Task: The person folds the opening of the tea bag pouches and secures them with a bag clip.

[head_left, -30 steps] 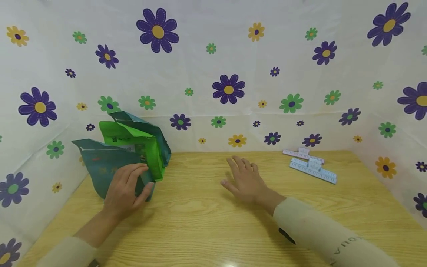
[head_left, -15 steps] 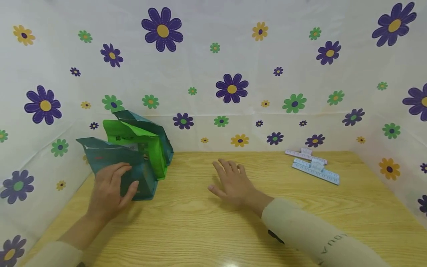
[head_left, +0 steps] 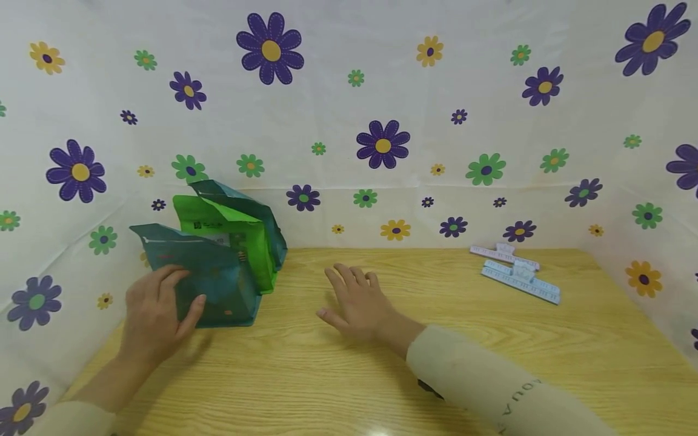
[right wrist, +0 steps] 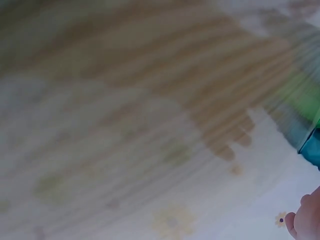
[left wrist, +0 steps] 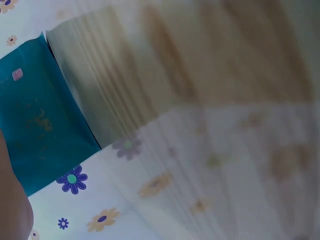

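Currently, the left hand (head_left: 151, 318) (lower left) and right hand (head_left: 361, 309) (center) are loosely spread. At left, the front teal bag (head_left: 220, 287) shows gold print (left wrist: 42, 121) in the left wrist view, indistinct from the head; it stands upright.

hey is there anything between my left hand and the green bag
Yes, the front teal bag stands between the left hand and the green bag, hiding part of it in the head view.

Bags (head_left: 223, 287) on table (head_left: 349, 387), left — clips (head_left: 520, 281) right, cloth (head_left: 327, 36) behind
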Tool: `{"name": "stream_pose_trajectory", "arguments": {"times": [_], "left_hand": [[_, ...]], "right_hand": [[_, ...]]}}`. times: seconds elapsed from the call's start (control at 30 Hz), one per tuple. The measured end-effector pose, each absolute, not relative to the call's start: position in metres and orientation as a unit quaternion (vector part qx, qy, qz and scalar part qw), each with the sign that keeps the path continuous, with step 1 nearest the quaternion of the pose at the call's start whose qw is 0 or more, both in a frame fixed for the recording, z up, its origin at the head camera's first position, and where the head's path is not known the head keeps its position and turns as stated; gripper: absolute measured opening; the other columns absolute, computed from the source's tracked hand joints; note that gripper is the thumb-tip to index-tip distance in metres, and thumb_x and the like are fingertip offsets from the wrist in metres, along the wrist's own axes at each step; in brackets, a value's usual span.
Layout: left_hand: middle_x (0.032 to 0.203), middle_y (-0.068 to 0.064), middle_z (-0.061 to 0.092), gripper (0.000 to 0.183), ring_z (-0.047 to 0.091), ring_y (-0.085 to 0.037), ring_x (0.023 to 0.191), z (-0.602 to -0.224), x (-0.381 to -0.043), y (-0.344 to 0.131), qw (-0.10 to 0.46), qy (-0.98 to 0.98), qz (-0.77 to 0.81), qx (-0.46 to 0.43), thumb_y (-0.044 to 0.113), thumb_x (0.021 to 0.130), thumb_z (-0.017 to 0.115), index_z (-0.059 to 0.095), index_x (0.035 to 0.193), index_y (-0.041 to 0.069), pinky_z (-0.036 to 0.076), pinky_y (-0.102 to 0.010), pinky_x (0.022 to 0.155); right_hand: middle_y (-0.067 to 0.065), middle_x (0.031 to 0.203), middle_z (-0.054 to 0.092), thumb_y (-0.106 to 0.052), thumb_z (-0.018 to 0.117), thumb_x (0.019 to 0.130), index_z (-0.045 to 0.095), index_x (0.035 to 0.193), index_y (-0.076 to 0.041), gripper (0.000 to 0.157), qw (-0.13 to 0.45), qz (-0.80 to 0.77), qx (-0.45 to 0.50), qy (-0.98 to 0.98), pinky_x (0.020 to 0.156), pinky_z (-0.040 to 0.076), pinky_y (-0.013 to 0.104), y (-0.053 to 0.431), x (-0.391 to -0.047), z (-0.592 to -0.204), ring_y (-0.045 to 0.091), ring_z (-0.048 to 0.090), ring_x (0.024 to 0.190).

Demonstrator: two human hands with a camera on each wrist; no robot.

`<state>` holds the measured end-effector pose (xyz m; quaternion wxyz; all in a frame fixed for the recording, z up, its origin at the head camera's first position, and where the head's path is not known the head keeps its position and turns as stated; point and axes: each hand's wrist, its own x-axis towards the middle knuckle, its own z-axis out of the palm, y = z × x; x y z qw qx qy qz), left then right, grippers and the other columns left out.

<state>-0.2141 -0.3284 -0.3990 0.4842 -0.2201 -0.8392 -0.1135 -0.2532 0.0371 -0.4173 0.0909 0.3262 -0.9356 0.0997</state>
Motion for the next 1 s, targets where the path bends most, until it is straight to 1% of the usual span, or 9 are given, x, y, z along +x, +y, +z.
{"name": "stream_pose_trajectory", "arguments": {"times": [0.07,0.2,0.37,0.4,0.47,0.6,0.73,0.87,1.0], "left_hand": [[0.118,-0.031,0.055,0.072,0.048,-0.05,0.109,-0.399,-0.214,-0.332,0.483,-0.843,-0.108,-0.21,0.055,0.097,0.043,0.055,0.113,-0.014,0.03,-0.064,0.084],[0.124,-0.035,0.049,0.076,0.044,-0.052,0.112,-0.398,-0.213,-0.339,0.473,-0.857,-0.097,-0.18,0.056,0.097,0.041,0.05,0.114,-0.017,0.029,-0.066,0.083],[0.119,-0.036,0.044,0.075,0.038,-0.052,0.111,-0.398,-0.21,-0.348,0.449,-0.879,-0.106,-0.123,0.057,0.095,0.039,0.046,0.105,-0.017,0.026,-0.066,0.082],[0.117,-0.036,0.044,0.073,0.038,-0.052,0.11,-0.398,-0.209,-0.35,0.446,-0.881,-0.113,-0.11,0.056,0.095,0.041,0.046,0.102,-0.017,0.025,-0.066,0.082],[0.117,-0.036,0.044,0.07,0.037,-0.052,0.111,-0.399,-0.208,-0.354,0.43,-0.89,-0.129,-0.077,0.053,0.095,0.043,0.045,0.102,-0.016,0.025,-0.065,0.084],[0.122,-0.038,0.04,0.068,0.034,-0.054,0.114,-0.402,-0.207,-0.363,0.374,-0.917,-0.138,-0.007,0.047,0.097,0.045,0.041,0.117,-0.017,0.023,-0.067,0.087],[0.127,-0.042,0.037,0.076,0.033,-0.058,0.115,-0.404,-0.207,-0.371,0.317,-0.939,-0.134,0.028,0.049,0.1,0.043,0.035,0.132,-0.02,0.021,-0.069,0.089],[0.133,-0.043,0.038,0.081,0.032,-0.06,0.121,-0.406,-0.212,-0.375,0.267,-0.955,-0.129,0.025,0.051,0.103,0.038,0.035,0.136,-0.022,0.02,-0.073,0.093],[0.136,-0.042,0.037,0.077,0.031,-0.06,0.125,-0.41,-0.214,-0.375,0.228,-0.963,-0.144,-0.014,0.048,0.105,0.036,0.034,0.137,-0.022,0.018,-0.075,0.094]], "right_hand": [[0.011,0.161,0.028,-0.06,0.038,0.101,0.023,0.158,-0.013,0.076,0.091,0.106,0.328,-0.934,0.111,0.032,0.056,0.033,-0.252,-0.417,0.033,0.033,0.143],[0.01,0.162,0.026,-0.061,0.036,0.101,0.022,0.159,-0.013,0.076,0.082,0.11,0.327,-0.935,0.111,0.032,0.057,0.024,-0.25,-0.415,0.033,0.033,0.143],[0.009,0.162,0.026,-0.064,0.03,0.101,0.02,0.159,-0.014,0.078,0.077,0.103,0.33,-0.935,0.111,0.033,0.055,0.016,-0.247,-0.412,0.032,0.034,0.143],[0.01,0.162,0.026,-0.064,0.029,0.101,0.019,0.16,-0.014,0.078,0.077,0.102,0.332,-0.934,0.11,0.033,0.055,0.015,-0.246,-0.412,0.032,0.034,0.143],[0.01,0.161,0.026,-0.064,0.029,0.101,0.019,0.16,-0.013,0.078,0.078,0.104,0.335,-0.933,0.11,0.033,0.055,0.012,-0.246,-0.412,0.032,0.035,0.142],[0.009,0.161,0.028,-0.063,0.03,0.101,0.019,0.159,-0.014,0.077,0.082,0.103,0.338,-0.932,0.109,0.034,0.054,0.005,-0.244,-0.413,0.032,0.036,0.142],[0.009,0.16,0.029,-0.063,0.031,0.101,0.022,0.159,-0.014,0.076,0.081,0.099,0.342,-0.931,0.108,0.036,0.053,-0.004,-0.243,-0.414,0.031,0.037,0.142],[0.009,0.161,0.029,-0.062,0.033,0.102,0.023,0.159,-0.014,0.076,0.073,0.094,0.352,-0.929,0.11,0.035,0.054,-0.012,-0.241,-0.413,0.031,0.035,0.143],[0.008,0.161,0.03,-0.062,0.032,0.102,0.025,0.158,-0.015,0.074,0.064,0.087,0.363,-0.926,0.111,0.034,0.055,-0.02,-0.239,-0.414,0.03,0.034,0.144]]}}
